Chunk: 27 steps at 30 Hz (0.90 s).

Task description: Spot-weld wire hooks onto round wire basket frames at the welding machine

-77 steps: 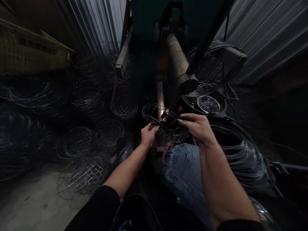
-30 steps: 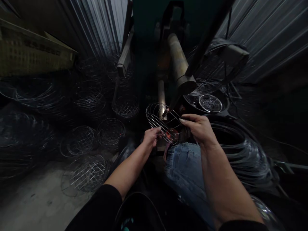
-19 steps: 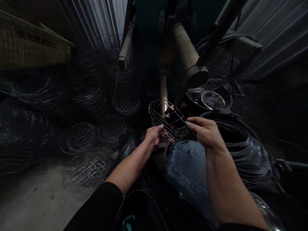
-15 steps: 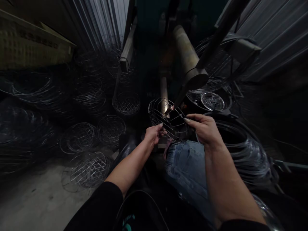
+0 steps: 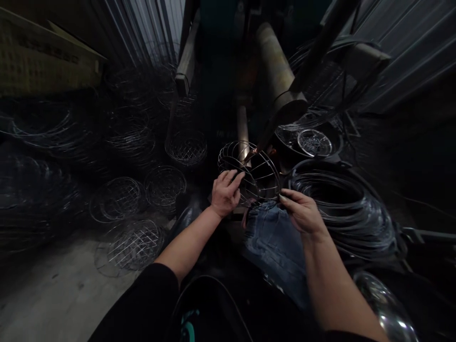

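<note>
A round wire basket (image 5: 273, 165) is tilted on its side around the tip of a lower metal rod (image 5: 242, 128). Above it, a thick cylinder (image 5: 277, 64) carries an angled arm whose copper-coloured tip meets the wires near the rod's end. My right hand (image 5: 302, 209) pinches the basket's rim at the right between thumb and fingers. On the left side, my left hand (image 5: 226, 192) is closed at the wires, its fingers bent over them; the exact contact is partly hidden.
Stacked wire baskets (image 5: 137, 244) stand on the floor at left. A large coil of wire (image 5: 370, 213) lies at right, below a pan (image 5: 338, 147) holding a ring of small metal parts (image 5: 315, 142). A shiny metal bowl shape (image 5: 384, 304) is at lower right.
The basket has turned between my hands. My left hand has shifted up its side with fingers now over the wires, and my right hand has moved lower along the rim.
</note>
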### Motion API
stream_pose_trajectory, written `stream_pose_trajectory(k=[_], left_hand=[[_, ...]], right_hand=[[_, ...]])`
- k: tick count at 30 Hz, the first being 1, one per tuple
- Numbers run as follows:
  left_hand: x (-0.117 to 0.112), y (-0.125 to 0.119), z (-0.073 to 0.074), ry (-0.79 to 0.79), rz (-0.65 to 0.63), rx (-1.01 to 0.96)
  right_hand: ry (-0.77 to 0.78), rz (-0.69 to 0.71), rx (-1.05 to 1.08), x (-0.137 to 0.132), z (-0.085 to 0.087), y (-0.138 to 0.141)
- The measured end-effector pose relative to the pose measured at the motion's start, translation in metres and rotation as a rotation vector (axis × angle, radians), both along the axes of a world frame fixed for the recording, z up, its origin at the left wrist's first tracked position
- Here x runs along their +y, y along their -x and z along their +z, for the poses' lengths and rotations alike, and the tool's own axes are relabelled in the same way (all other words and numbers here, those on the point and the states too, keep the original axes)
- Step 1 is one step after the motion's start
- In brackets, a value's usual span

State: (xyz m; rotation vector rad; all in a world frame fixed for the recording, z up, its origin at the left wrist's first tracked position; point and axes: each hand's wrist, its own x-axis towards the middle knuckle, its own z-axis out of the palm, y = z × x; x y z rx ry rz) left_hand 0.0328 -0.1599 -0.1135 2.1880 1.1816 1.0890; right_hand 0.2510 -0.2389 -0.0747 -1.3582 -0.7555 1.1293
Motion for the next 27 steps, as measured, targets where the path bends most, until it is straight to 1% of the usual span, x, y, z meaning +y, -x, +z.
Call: stream_pose_trajectory(k=[3,5,7,8,11,13,16,18,20,23,27], left_hand=[[0.010,0.000,0.004,-0.001,-0.026,0.075],[0.015,0.003,0.003,0.006,-0.033,0.069],[0.016,0.007,0.004,-0.001,-0.059,0.065],[0.014,0.008,0.005,-0.008,-0.072,0.068],[0.001,0.012,0.011,-0.019,-0.094,0.083],[-0.008,0.014,0.016,-0.035,-0.074,0.102],[-0.013,0.018,0.021,-0.099,-0.020,0.173],[-0.010,0.023,0.025,-0.155,0.007,0.208],[-0.003,0.030,0.028,-0.217,0.024,0.231],[0.006,0.040,0.033,-0.287,0.004,0.287],[0.007,0.046,0.038,-0.299,-0.070,0.321]], right_hand=[[0.004,-0.025,0.034,0.001,0.002,0.007],[-0.003,-0.040,0.051,0.000,0.006,0.011],[-0.014,-0.022,0.064,-0.003,0.011,0.014],[-0.018,0.004,0.072,-0.007,0.014,0.015],[-0.003,0.150,0.073,-0.019,0.027,0.018],[-0.006,0.232,0.038,-0.026,0.034,0.019],[-0.043,0.281,-0.033,-0.028,0.039,0.023],[-0.059,0.296,-0.089,-0.024,0.037,0.028],[-0.058,0.277,-0.162,-0.017,0.031,0.033],[-0.053,0.179,-0.261,-0.009,0.018,0.037],[0.000,0.065,-0.397,-0.010,0.001,0.032]])
